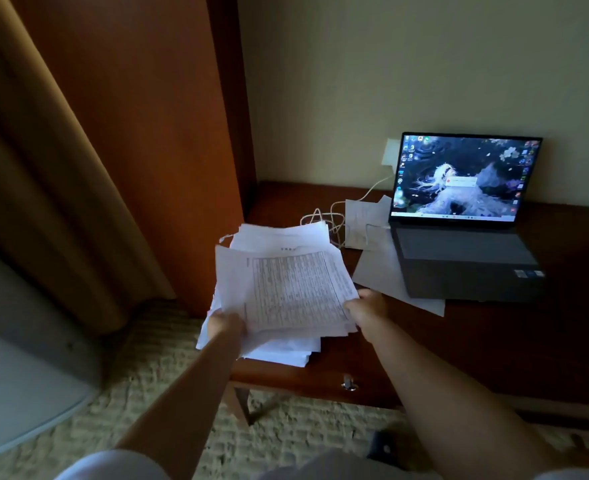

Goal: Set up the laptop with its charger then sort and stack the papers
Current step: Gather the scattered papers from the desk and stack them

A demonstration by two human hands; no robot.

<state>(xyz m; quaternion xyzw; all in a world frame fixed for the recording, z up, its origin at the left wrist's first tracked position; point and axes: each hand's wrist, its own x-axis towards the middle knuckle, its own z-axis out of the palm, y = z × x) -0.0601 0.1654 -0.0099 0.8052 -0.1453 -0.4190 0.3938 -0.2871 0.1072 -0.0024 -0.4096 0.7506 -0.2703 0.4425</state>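
Head view, looking down at a dark wooden desk (pixel 494 341) set against the wall. Laptop (pixel 459 220) stood open at the right of the frame, screen lit; a white charger cable (pixel 372 188) ran from a wall socket (pixel 390 154) at the screen's upper left corner down to the laptop's left edge. Charger part of the job looked done.

Both hands were on a sheaf of printed papers (pixel 286 289) at the middle of the frame, lifted just above a lower stack (pixel 282 351) lying at the desk's near left corner. Left hand (pixel 225 323) was closed on the sheaf's lower left edge; right hand (pixel 367 308) pinched its lower right corner, thumb on top. Sheets were fanned and uneven.

Step in hand, by my reading: squaring the sheaf. Best done by loosening both grips a little, tapping the long edge on the desk, then laying it flush on the lower stack, well back from the desk edge so nothing slides to the carpet (pixel 168 368).

Loose sheets (pixel 376 268) lay between stack and laptop, one tucked under the laptop's corner; those remained to be gathered.

Containers: none in sight, apart from a drawer pull (pixel 348 382) on the desk front; contents not visible.
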